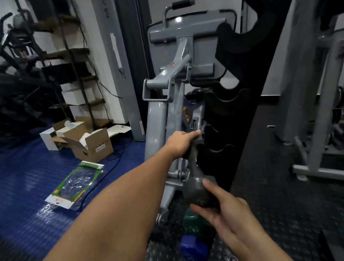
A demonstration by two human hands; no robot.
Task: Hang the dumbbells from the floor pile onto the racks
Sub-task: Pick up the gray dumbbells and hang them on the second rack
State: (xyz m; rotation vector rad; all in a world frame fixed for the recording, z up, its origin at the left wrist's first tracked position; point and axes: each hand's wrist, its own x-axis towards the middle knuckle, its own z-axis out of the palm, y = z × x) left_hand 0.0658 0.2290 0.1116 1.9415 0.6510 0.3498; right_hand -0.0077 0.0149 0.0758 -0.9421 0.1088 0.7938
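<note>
Dumbbell (195, 181), grey, hangs tilted beside the black rack (226, 128). Left hand (181, 143) grips its upper end, right hand (222, 208) grasps its lower head. Green and blue dumbbells (193, 241) lie on the floor below.

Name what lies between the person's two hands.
In the head view, the grey dumbbell: left hand grips its upper end, right hand holds its lower head.

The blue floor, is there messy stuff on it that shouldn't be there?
Yes. Open cardboard boxes sit with flaps splayed, and a green-edged plastic package lies flat beside a loose black cable. Odd clutter for a gym.
</note>
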